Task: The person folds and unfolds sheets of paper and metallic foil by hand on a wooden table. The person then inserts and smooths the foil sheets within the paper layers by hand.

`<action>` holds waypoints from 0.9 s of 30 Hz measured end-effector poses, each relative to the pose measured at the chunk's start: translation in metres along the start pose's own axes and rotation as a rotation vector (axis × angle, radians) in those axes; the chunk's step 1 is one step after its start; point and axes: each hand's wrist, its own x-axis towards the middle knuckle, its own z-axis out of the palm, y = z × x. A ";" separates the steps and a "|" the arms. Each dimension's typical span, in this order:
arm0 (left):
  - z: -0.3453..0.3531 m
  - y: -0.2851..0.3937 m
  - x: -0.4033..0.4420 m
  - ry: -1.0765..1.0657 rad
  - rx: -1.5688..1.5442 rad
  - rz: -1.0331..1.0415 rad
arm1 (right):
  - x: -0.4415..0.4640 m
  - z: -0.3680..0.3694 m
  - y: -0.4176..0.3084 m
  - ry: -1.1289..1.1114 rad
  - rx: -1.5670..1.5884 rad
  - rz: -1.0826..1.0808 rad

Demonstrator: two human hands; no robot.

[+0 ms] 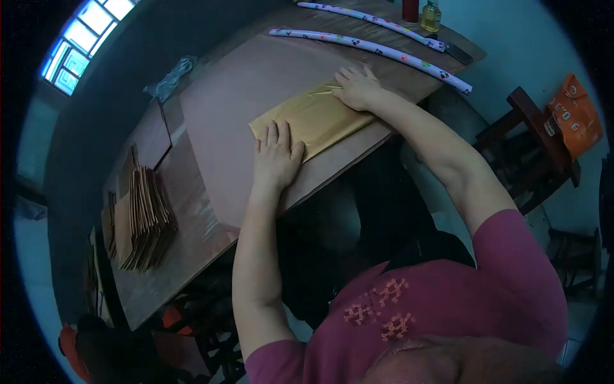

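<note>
A flat, gold-coloured paper-like piece [320,125] lies on a large brown sheet [224,109] near the table's front edge. My left hand [277,157] rests flat on its left end, fingers apart and pointing away from me. On its far right end lies my right hand [359,88], palm down with the fingers stretched out. Small creases show in the gold surface beside the right fingertips. What lies under the gold piece is hidden.
Folded brown cardboard pieces [144,221] stand stacked at the left of the table. Crumpled clear plastic [171,78] lies at the back left. Two patterned rolls [377,49] stretch across the far side, near a bottle [431,17]. An orange bag [574,118] hangs on a wooden chair [534,121].
</note>
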 end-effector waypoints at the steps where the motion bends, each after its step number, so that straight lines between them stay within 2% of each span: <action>1: -0.004 0.001 0.000 -0.046 0.022 -0.013 | -0.008 0.001 -0.007 0.006 0.010 -0.021; 3: -0.009 0.001 -0.001 -0.055 0.007 -0.032 | -0.035 0.010 -0.026 0.433 0.040 -0.299; 4: -0.010 0.000 -0.002 -0.072 -0.026 -0.027 | -0.053 0.008 -0.037 0.432 0.051 -0.312; 6: 0.000 -0.021 0.006 -0.103 -0.059 -0.033 | -0.086 -0.003 -0.048 0.150 0.209 -0.606; 8: -0.004 -0.039 0.005 -0.032 -0.306 -0.107 | -0.091 0.008 -0.047 0.164 0.225 -0.651; 10: -0.022 -0.046 -0.005 0.109 -0.781 -0.240 | -0.095 0.007 -0.048 0.180 0.240 -0.699; 12: -0.033 -0.050 -0.018 0.222 -1.151 -0.330 | -0.092 0.003 -0.048 0.136 0.367 -0.611; 13: -0.037 -0.050 -0.026 0.261 -1.265 -0.355 | -0.087 0.011 -0.049 0.323 0.355 -0.725; 14: -0.041 -0.049 -0.034 0.293 -1.350 -0.372 | -0.086 0.013 -0.051 0.329 0.362 -0.732; 16: -0.040 -0.050 -0.047 0.341 -1.454 -0.381 | -0.085 0.001 -0.059 0.239 0.031 -0.802; 17: -0.039 -0.049 -0.051 0.358 -1.491 -0.379 | -0.085 -0.001 -0.059 0.249 0.024 -0.812; 19: -0.038 -0.047 -0.059 0.393 -1.604 -0.375 | -0.082 -0.007 -0.058 0.501 0.116 -0.861; 21: -0.040 -0.046 -0.064 0.410 -1.630 -0.377 | -0.076 -0.029 -0.054 0.491 0.260 -0.732; 22: -0.042 -0.044 -0.066 0.410 -1.656 -0.382 | -0.077 -0.043 -0.053 0.563 0.328 -0.685; 25: -0.046 -0.037 -0.065 0.400 -1.583 -0.402 | -0.080 -0.072 -0.055 0.476 0.311 -0.768; 26: -0.046 -0.034 -0.064 0.400 -1.586 -0.403 | -0.083 -0.068 -0.057 0.474 0.309 -0.767; 27: -0.043 -0.033 -0.062 0.387 -1.607 -0.441 | -0.085 -0.057 -0.060 0.408 0.263 -0.859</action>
